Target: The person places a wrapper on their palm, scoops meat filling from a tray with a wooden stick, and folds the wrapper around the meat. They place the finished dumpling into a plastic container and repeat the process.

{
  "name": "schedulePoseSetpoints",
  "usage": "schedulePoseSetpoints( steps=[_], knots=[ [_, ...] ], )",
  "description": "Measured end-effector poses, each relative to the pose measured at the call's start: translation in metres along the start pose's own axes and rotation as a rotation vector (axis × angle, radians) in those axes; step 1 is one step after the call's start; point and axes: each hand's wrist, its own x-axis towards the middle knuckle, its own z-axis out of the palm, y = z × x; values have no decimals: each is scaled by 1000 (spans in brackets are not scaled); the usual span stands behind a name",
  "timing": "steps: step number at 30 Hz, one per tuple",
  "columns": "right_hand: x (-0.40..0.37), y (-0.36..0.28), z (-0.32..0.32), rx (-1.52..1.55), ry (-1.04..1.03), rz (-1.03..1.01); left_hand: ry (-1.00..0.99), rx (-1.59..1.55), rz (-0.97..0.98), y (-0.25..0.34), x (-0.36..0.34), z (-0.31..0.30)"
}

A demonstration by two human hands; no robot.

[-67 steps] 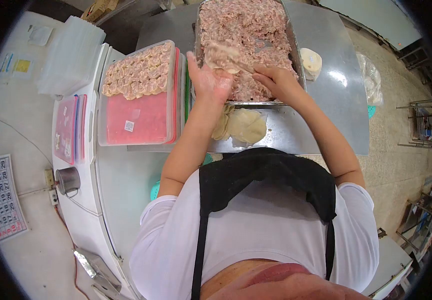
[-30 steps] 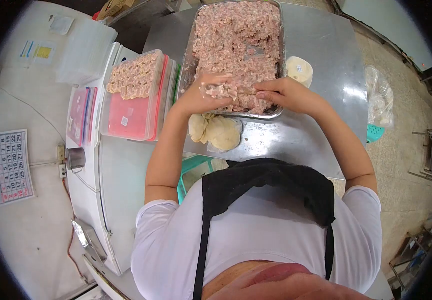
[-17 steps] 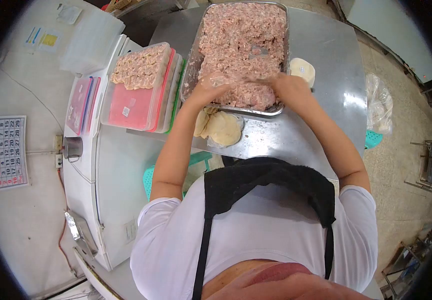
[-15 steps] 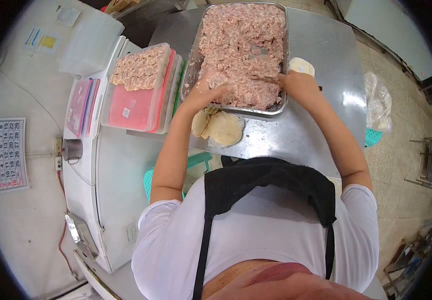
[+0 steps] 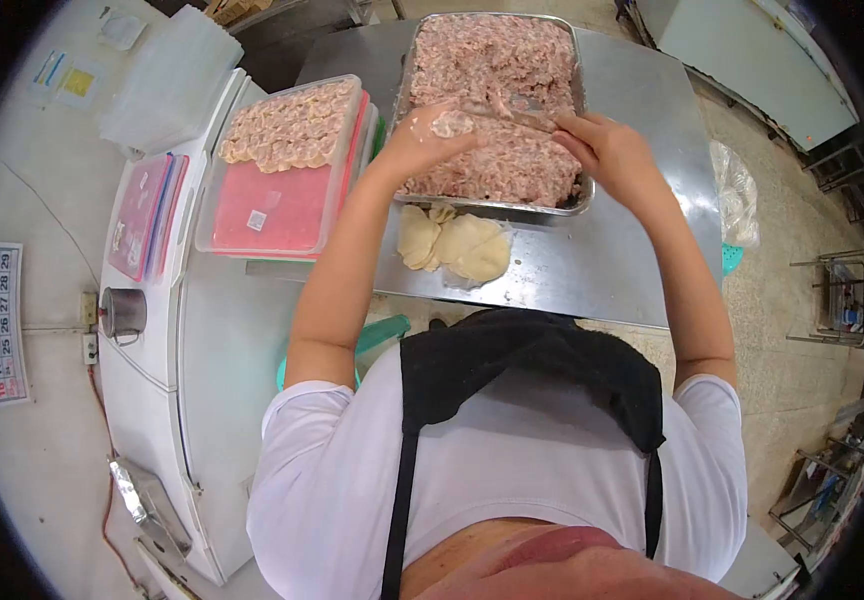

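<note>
A metal tray (image 5: 586, 195) filled with minced meat (image 5: 497, 60) sits in front of me. Over its left side, my left hand (image 5: 424, 145) is curled around a dumpling (image 5: 452, 123), a pale wrapper with filling at its top. My right hand (image 5: 612, 155) is at the tray's right side, closed on the handle end of a flat metal spatula (image 5: 517, 115). The blade points left across the meat, towards the dumpling. Round dough wrappers (image 5: 477, 248) lie in overlapping piles just below the tray's near edge.
Left of the tray, a clear plastic container (image 5: 214, 215) with rows of filled dumplings (image 5: 287, 130) rests on stacked containers. A white freezer (image 5: 227, 330) stands at left, holding coloured lids (image 5: 157, 215) and a metal cup (image 5: 124, 312). The steel table (image 5: 652, 250) extends right.
Both hands have moved up, away from me, over the meat. The spatula has moved with my right hand, closer to the dumpling in my left. The camera view has shifted slightly.
</note>
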Motion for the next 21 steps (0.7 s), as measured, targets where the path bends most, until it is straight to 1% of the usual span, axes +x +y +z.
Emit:
schedulePoseSetpoints(
  steps=[2, 3, 4, 6, 7, 9, 10, 12, 13, 15, 16, 18, 19, 21],
  knots=[
    [-1, -17, 25, 102, 311, -170, 89, 156, -125, -12, 2, -7],
    [0, -18, 38, 7, 183, -117, -51, -71, -46, -30, 5, -15],
    [1, -7, 53, 3, 181, -115, -51, -76, -44, -36, 0, -19],
    [0, 24, 68, -480, -246, 186, 78, 101, -19, -43, -7, -26],
    [-5, 20, 64, -485, -246, 188, 78, 98, -16, -30, -18, -33],
    [-15, 9, 49, -310, -279, 440, 42, 14, -96, 0, -38, -52],
    [-19, 2, 44, -316, -285, 449, 35, 4, -95, 10, -44, -57],
    [-26, -10, 31, 204, 99, 316, 36, -142, 88, 21, -49, -61],
    [-25, -25, 22, 196, 102, 322, 31, -148, 94, 15, -44, -60],
    [-18, -57, 18, 520, 83, 175, -53, 104, 493, -5, -25, -58],
    [-14, -65, 24, 514, 85, 176, -53, 101, 498, -6, -22, -59],
    [-10, -73, 36, 416, -133, 180, -181, 199, 441, -7, -18, -57],
    [-12, -73, 29, 410, -132, 182, -179, 195, 447, -5, -19, -56],
    [-12, -74, 6, 26, 34, 103, -136, 251, 246, -1, -20, -55]
  ],
)
